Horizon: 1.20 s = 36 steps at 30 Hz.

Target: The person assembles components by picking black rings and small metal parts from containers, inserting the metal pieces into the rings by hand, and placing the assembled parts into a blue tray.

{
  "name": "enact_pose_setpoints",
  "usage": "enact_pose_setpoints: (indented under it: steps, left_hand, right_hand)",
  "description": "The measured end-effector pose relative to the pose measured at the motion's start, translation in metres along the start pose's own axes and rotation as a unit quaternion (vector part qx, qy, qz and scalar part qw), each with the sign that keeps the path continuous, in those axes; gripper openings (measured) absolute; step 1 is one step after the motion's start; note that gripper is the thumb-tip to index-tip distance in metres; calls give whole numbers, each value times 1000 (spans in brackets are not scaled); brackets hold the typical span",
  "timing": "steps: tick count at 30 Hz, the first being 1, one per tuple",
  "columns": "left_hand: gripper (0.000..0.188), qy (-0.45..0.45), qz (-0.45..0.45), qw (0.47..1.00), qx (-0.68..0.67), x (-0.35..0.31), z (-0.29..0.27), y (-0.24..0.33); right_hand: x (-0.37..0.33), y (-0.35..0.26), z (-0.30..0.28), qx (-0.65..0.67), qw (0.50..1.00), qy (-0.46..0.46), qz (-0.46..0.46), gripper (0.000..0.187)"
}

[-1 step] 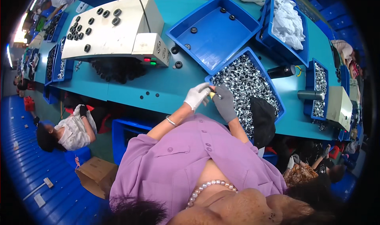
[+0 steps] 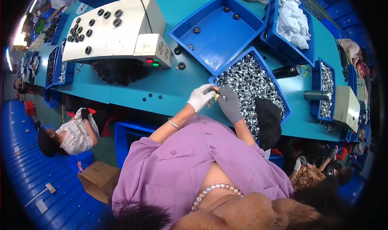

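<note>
Head view | left hand (image 2: 201, 98) and right hand (image 2: 229, 104) half-curled together, cannot tell what's held | risk: slack gloved grip could drop something among shiny metal pieces (image 2: 258, 82)

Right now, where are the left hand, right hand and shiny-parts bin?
Left hand (image 2: 199, 98): head view, white glove's back.
Right hand (image 2: 229, 104): head view, grey glove's back.
Shiny-parts bin (image 2: 254, 51): head view, wall's far corner.

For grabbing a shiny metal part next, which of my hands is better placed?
Probably the right hand: it overlaps the blue bin of metal parts in this view, while the left hand lies mostly to the bin's left, though both seem occupied.
</note>
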<state>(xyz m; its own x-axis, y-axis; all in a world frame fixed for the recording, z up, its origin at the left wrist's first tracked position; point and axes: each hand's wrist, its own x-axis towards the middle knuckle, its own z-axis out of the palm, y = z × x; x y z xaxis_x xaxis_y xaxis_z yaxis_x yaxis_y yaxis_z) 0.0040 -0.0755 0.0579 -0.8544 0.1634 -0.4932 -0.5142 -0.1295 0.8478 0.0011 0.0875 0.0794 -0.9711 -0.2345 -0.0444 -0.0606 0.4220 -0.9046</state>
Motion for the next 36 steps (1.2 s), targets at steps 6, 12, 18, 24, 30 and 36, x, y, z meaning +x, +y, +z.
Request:
enact_pose_setpoints:
  steps: [6, 12, 18, 24, 30, 36]
  left_hand:
    - [20, -53, -33, 998, 30, 16, -5, 4]
    - [15, 14, 65, 997, 50, 17, 6, -12]
    - [19, 96, 79, 977, 175, 19, 12, -20]
    - [23, 69, -20, 981, 179, 22, 5, -24]
    - [54, 90, -47, 989, -111, 28, -8, -30]
    - [25, -82, -41, 992, 86, 30, -4, -5]
  right_hand:
    - [-6, 4, -6, 115, 991, -9, 72, 37]
    - [-10, 2, -15, 132, 987, -20, 86, 36]
    - [-14, 20, 6, 154, 982, 21, 111, 33]
    - [-10, 24, 5, 164, 971, -2, 176, 31]
    - [-2, 19, -10, 215, 953, -43, 208, 32]
    - [5, 25, -14, 136, 987, -14, 88, 30]
